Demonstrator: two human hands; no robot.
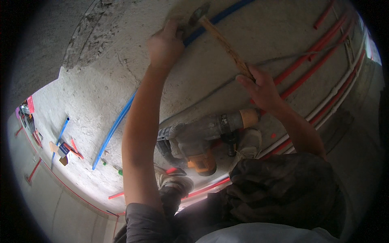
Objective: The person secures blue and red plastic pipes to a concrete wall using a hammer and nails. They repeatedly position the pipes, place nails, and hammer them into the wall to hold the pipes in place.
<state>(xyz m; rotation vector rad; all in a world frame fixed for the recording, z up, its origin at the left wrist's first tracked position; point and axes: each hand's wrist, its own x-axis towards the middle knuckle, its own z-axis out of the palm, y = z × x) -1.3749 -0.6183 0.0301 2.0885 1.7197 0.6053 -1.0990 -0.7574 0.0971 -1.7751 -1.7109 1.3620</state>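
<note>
My right hand (pixel 257 85) grips the wooden handle (pixel 225 44) of a hammer, whose dark metal head (pixel 198 15) is up at the top beside a blue pipe (pixel 219 16). My left hand (pixel 165 47) is just below and left of the hammer head, against the floor at the blue pipe's near end, with its fingers curled; what they hold is hidden. A large grey and orange rotary hammer (pixel 194 141) lies below both hands, close to my shoes (pixel 249 146). A grey cable (pixel 214 89) crosses the floor behind it.
Red pipes (pixel 324 36) and white pipes (pixel 336 97) run along the right. Another blue pipe (pixel 109 135) lies left of my forearm. Short blue and red pieces, a small cardboard box (pixel 63 151) and assorted tools (pixel 30 121) lie at the far left near a wall (pixel 48 194) with red lines.
</note>
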